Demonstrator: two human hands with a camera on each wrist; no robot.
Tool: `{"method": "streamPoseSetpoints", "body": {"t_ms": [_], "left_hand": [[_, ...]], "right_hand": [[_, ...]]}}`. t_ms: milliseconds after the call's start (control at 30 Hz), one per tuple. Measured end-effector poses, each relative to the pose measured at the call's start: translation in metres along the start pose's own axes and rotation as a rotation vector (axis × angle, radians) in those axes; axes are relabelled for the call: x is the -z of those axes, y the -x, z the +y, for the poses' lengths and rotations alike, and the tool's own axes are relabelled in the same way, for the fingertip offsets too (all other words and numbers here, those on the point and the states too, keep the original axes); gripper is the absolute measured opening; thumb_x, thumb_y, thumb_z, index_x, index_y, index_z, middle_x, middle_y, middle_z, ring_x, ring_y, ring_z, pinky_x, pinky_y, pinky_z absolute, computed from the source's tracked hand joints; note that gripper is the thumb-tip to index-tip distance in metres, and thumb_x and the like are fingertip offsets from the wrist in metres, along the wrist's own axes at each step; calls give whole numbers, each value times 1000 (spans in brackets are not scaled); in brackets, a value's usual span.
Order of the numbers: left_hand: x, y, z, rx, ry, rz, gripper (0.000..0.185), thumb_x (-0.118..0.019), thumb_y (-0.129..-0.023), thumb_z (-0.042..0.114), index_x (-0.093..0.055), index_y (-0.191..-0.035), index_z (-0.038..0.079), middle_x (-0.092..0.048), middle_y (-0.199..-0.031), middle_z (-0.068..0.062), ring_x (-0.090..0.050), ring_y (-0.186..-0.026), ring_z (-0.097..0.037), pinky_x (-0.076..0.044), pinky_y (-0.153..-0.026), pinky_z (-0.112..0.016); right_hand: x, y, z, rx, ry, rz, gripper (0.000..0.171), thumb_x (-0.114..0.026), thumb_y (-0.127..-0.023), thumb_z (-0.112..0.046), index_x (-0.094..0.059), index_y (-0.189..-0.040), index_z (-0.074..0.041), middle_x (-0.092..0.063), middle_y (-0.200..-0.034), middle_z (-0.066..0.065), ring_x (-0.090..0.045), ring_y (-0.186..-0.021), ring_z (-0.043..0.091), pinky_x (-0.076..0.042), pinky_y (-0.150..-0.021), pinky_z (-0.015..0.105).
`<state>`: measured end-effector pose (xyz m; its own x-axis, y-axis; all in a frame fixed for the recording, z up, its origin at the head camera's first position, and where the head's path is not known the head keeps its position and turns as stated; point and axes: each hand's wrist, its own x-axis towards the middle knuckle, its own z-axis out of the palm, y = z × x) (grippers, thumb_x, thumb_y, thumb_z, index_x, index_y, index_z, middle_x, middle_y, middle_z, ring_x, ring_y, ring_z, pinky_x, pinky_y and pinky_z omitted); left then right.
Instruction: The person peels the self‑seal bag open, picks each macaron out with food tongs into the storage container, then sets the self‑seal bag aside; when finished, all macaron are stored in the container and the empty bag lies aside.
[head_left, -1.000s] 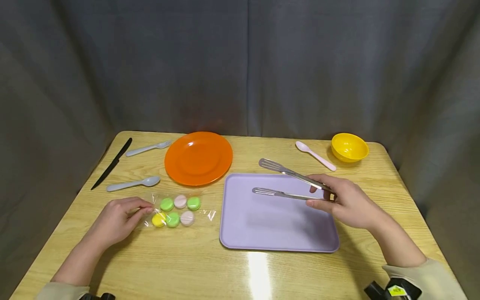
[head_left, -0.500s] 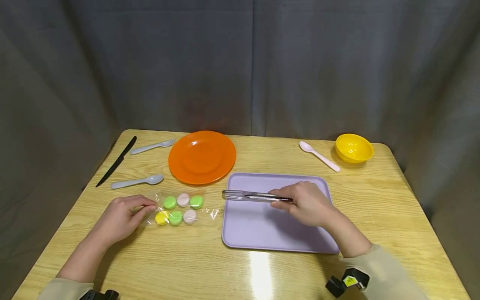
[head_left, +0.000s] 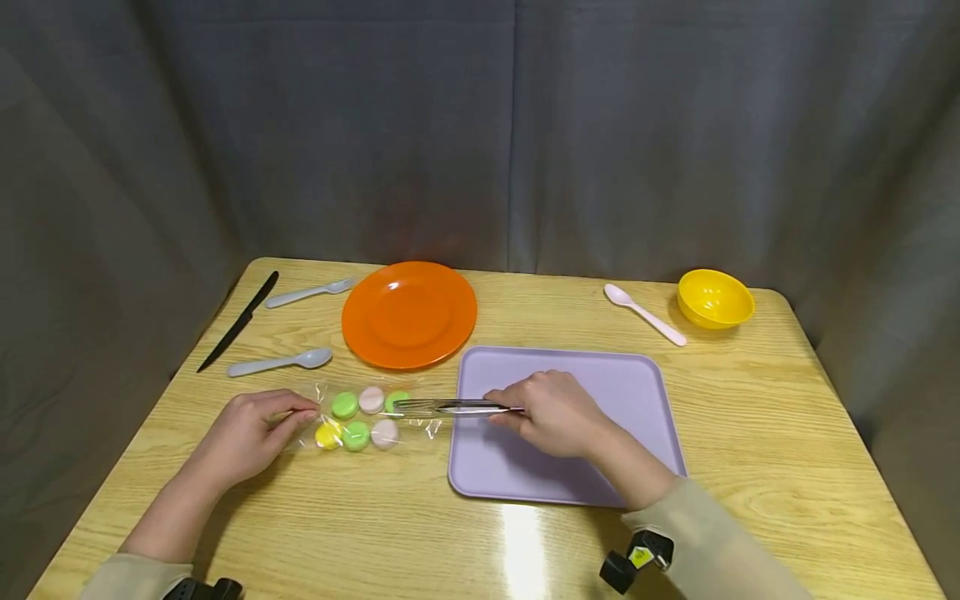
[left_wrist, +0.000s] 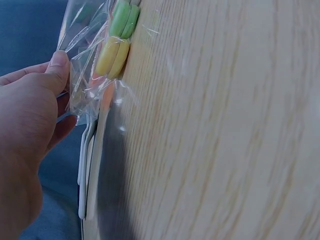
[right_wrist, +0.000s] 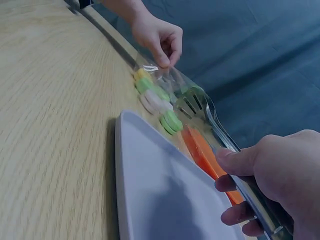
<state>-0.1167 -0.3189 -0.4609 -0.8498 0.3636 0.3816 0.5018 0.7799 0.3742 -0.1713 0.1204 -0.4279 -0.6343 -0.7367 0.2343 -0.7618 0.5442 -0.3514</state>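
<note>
My left hand [head_left: 243, 437] pinches the left end of a clear plastic bag [head_left: 420, 428] between thumb and fingers. Inside the bag lie several macarons: a yellow one [head_left: 327, 434], green ones [head_left: 345, 406] and pale pink ones [head_left: 386, 433]. In the left wrist view the thumb presses the raised film [left_wrist: 80, 95]. Over the purple tray's left part, my right hand [head_left: 562, 417] grips metal tongs [head_left: 468, 407], their arms close together. The slotted tips [right_wrist: 192, 104] overlap the bag's right side by a green macaron; whether they are inside the bag I cannot tell.
Behind the bag stands an orange plate [head_left: 409, 315]. To its left are a black knife [head_left: 238, 322], a grey fork [head_left: 309, 292] and a grey spoon [head_left: 281, 362]. The purple tray [head_left: 622, 392] lies right of the bag. Far right are a pink spoon [head_left: 645, 314] and yellow bowl [head_left: 716, 300].
The right hand has carried the tongs leftward across the tray to the bag, and their spread arms have come together. The left hand keeps its pinch on the bag.
</note>
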Motion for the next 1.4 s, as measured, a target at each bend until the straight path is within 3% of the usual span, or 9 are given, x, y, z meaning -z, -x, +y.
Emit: {"method": "streamPoseSetpoints", "body": {"t_ms": [267, 600, 833, 1167, 1400], "left_hand": [[0, -1, 0, -31, 15, 20, 18, -86, -89, 4, -83, -101, 18, -76, -96, 14, -73, -87, -10, -61, -76, -37], [-1, -1, -2, -33, 17, 32, 20, -87, -88, 3, -83, -100, 18, -76, -97, 13, -73, -88, -10, -59, -78, -28], [-1, -2, -4, -37, 16, 38, 19, -86, -88, 3, -83, -100, 17, -76, -96, 13, -73, -87, -9, -56, -80, -21], [-1, 0, -4, -19, 18, 29, 19, -85, -89, 3, -82, -101, 17, -77, -97, 12, -72, -87, -8, -61, -73, -34], [-1, 2, -3, 5, 21, 27, 19, -85, -89, 3, -82, -101, 17, -77, -98, 11, -72, -88, -10, -62, -73, -40]], "right_hand": [[-6, -11, -7, -41, 30, -55, 49, -86, -90, -42, -74, -131, -17, -74, -97, -12, -69, -84, 13, -54, -67, 39], [-9, -12, -2, -82, -1, -92, 57, -84, -91, -45, -70, -138, -14, -75, -102, -9, -72, -94, 17, -57, -78, 44], [-4, -6, 5, -105, -33, -98, 55, -82, -94, -43, -70, -139, -13, -76, -104, -7, -71, -99, 18, -57, -86, 47], [-10, -12, 2, -48, 37, -57, 39, -76, -99, -38, -75, -129, -12, -77, -99, -7, -74, -93, 20, -58, -80, 48], [-18, -19, 0, -58, 47, -87, 37, -79, -98, -38, -75, -126, -14, -75, -93, -10, -72, -86, 17, -57, -74, 46]]}}
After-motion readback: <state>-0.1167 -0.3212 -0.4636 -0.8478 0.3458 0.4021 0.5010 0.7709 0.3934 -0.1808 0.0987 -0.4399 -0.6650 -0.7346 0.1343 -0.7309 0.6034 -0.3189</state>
